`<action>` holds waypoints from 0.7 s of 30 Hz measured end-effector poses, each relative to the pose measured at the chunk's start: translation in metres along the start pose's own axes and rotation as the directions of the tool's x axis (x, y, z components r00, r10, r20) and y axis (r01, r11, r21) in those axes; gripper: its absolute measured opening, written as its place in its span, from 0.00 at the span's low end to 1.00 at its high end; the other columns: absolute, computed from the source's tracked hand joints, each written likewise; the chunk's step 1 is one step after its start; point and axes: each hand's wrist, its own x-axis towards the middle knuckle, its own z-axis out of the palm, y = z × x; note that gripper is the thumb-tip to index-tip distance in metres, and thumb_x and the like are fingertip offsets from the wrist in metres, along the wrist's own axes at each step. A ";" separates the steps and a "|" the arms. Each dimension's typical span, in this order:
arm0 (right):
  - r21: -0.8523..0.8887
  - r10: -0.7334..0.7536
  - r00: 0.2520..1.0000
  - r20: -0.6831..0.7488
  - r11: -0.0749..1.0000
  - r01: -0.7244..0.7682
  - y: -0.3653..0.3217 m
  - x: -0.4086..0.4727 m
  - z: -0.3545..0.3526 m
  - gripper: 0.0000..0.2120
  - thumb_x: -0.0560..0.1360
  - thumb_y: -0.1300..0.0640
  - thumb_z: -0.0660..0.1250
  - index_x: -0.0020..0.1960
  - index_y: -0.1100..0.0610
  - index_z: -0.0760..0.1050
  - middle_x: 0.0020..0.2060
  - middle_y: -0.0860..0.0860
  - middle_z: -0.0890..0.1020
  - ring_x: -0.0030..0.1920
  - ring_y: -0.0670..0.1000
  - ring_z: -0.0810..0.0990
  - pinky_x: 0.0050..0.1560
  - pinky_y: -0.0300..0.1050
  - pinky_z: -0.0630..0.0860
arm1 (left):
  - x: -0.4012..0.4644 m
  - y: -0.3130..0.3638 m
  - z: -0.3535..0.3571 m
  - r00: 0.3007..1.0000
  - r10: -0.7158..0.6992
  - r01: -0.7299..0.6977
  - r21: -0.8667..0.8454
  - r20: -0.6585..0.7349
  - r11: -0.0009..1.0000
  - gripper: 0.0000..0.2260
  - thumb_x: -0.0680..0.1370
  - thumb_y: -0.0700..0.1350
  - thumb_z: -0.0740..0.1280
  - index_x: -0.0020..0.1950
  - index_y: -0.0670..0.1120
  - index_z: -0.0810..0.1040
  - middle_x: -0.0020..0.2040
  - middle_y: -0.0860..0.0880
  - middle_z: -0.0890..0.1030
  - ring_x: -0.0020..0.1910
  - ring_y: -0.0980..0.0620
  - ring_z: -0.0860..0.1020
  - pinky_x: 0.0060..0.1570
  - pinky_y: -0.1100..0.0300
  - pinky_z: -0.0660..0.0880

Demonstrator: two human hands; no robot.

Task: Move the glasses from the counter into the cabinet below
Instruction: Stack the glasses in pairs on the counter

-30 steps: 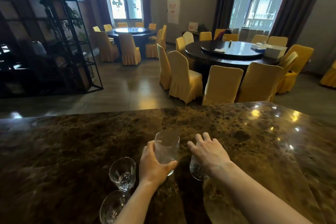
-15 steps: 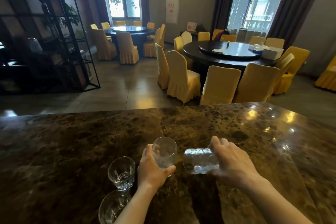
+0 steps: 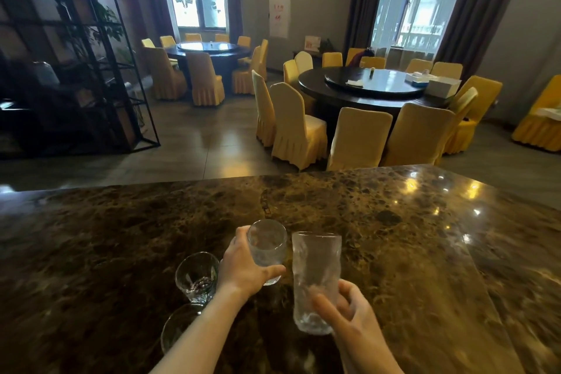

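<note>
My left hand (image 3: 244, 269) grips a clear textured glass (image 3: 267, 246), held upright just above the dark marble counter (image 3: 394, 222). My right hand (image 3: 349, 313) holds a taller textured glass (image 3: 314, 270) by its lower part, raised upright and close to the first. Two more clear glasses stay on the counter to the left: a short one (image 3: 197, 276) and, nearer the front edge, another one (image 3: 177, 331) partly hidden behind my left forearm. The cabinet below is out of view.
The marble counter stretches wide to both sides, with bright reflections at its far right (image 3: 440, 191). Beyond it lies a dining room with round dark tables (image 3: 373, 85) ringed by yellow-covered chairs (image 3: 297, 127), and a black metal shelf (image 3: 76, 70) at the left.
My right hand has turned its tall glass from lying sideways to upright and pulled it nearer. My left hand keeps its grip on the other glass, raised slightly.
</note>
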 end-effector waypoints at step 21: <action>-0.427 -0.328 0.938 0.113 0.836 0.344 0.045 0.010 0.059 0.35 0.58 0.50 0.85 0.59 0.41 0.72 0.54 0.38 0.83 0.55 0.39 0.81 0.53 0.31 0.76 | -0.024 0.001 -0.103 0.983 0.184 -0.183 0.066 -0.002 0.981 0.26 0.79 0.55 0.65 0.75 0.56 0.63 0.73 0.56 0.69 0.71 0.56 0.67 0.67 0.48 0.71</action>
